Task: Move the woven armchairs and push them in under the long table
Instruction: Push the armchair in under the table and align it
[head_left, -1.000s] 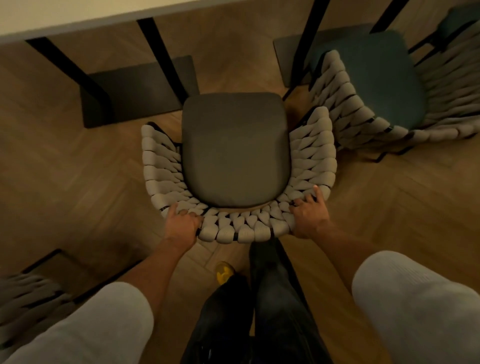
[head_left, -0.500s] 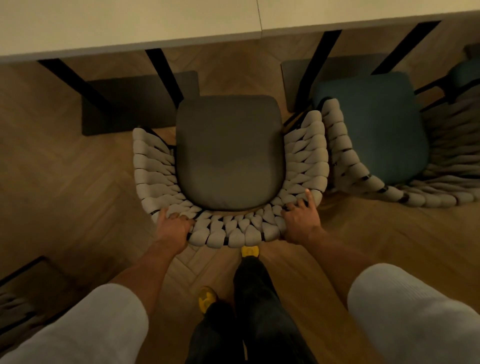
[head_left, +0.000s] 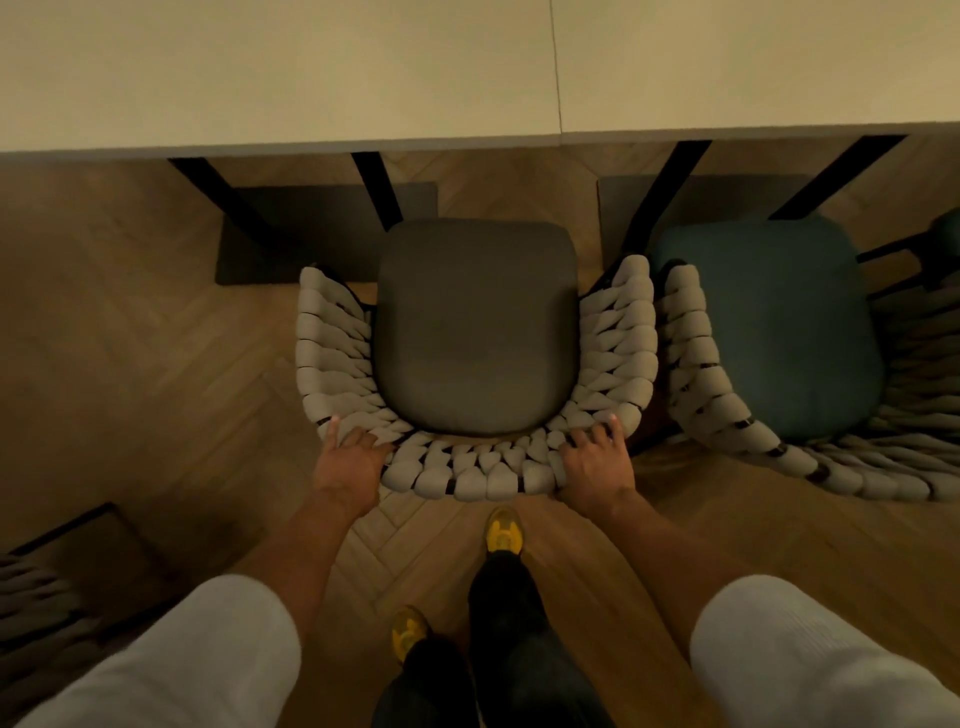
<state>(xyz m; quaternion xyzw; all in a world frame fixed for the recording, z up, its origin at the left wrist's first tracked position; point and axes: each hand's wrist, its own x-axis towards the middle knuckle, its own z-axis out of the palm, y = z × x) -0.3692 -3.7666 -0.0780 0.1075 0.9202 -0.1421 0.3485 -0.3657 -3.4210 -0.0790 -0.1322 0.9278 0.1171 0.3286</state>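
- Left hand (head_left: 349, 464) and right hand (head_left: 597, 464) each grip the cream woven armchair with grey cushion (head_left: 475, 332) at its curved backrest.
- Armchair faces the long pale table (head_left: 280, 78).

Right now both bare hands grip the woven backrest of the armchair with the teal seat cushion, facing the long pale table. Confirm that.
Not quite. The left hand and right hand grip the woven backrest of the armchair with the grey seat cushion, facing the long pale table. The head view shows the teal-cushioned armchair standing untouched to its right.
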